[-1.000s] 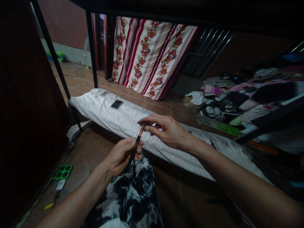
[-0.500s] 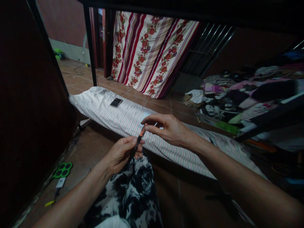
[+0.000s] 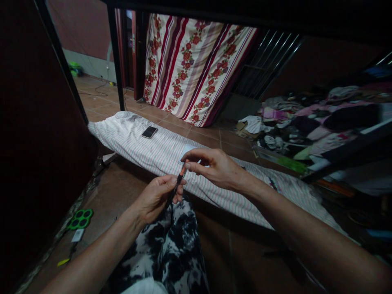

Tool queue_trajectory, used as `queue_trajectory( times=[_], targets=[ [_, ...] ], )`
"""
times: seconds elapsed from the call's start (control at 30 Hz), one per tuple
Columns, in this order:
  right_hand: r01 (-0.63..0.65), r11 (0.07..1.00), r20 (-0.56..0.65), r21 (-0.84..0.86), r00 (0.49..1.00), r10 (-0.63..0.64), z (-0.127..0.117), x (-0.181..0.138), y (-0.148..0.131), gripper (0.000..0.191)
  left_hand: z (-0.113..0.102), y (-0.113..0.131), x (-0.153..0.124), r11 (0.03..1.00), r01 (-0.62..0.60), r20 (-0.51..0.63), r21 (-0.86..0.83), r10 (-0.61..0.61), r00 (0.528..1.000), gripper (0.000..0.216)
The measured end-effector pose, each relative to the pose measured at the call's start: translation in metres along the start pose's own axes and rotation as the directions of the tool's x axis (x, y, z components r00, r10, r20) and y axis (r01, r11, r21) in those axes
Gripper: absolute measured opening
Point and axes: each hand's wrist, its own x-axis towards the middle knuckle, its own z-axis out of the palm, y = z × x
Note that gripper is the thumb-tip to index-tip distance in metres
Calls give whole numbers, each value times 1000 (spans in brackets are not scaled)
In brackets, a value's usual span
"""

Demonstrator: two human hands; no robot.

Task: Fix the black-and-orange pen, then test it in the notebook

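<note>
My left hand is closed around a slim black stick-like thing with an orange end, holding it tilted up and to the right. Its exact kind is too dark and small to make out. From the right, my right hand pinches the orange end between thumb and forefinger. Beyond the fingers, a pale blue-white flat piece lies on the striped cloth, partly covered by my right hand. Farther left on that cloth rests a phone with a dark screen.
Patterned black-and-white trousers cover my legs below the hands. A green four-ring object is on the floor at left. Heaped clothes fill the right side. A floral curtain hangs behind, and a dark post stands at left.
My right hand has shifted very slightly left at the orange end. My left hand keeps its grip, and the rest looks the same.
</note>
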Motion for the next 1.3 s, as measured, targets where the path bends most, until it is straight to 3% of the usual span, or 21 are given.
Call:
queue_trajectory(
  times=[0.5,0.87,1.3],
  targets=[
    [-50,996,-1,70,999,50,0,1,-3,18,3,2,-2,998,-54,-8,39,55,998,28],
    [-79,992,11,101,997,78,-3,2,-1,18,-1,5,-3,988,-60,5,141,60,998,19],
    [-60,996,101,-64,993,66,-13,2,-8,13,-1,4,-3,972,-86,-45,219,99,994,27]
  ],
)
